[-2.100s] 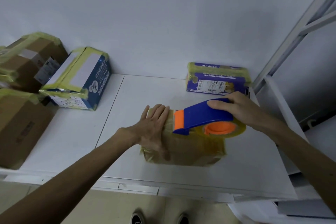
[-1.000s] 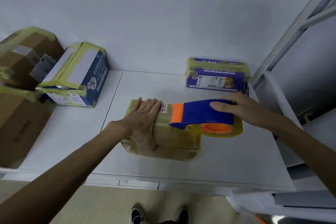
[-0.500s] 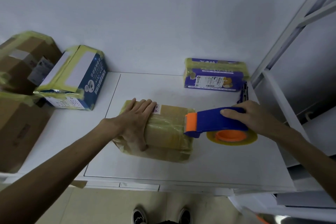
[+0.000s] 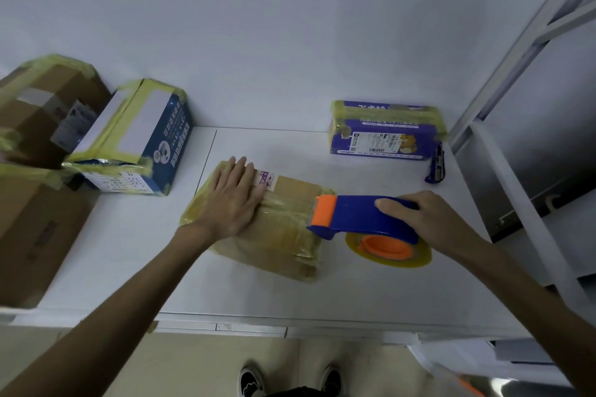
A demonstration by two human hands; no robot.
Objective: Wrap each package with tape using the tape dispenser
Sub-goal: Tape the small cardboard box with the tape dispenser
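Observation:
A brown cardboard package (image 4: 283, 235), covered in yellowish tape, lies in the middle of the white table (image 4: 371, 293). My left hand (image 4: 233, 200) presses flat on its left top, fingers straight. My right hand (image 4: 432, 219) grips the blue handle of the tape dispenser (image 4: 358, 214). Its orange head touches the package's right top edge. The yellow tape roll on its orange hub (image 4: 388, 246) hangs just right of the package.
A taped purple package (image 4: 385, 130) stands at the back right against the wall, with a small blue cutter (image 4: 437, 167) beside it. A taped blue-and-white box (image 4: 138, 138) and brown boxes (image 4: 38, 113) crowd the left. A white metal frame (image 4: 516, 187) borders the right.
The package has slid left and turned under my left hand. My right hand drew the dispenser right off the top, down to the package's right edge.

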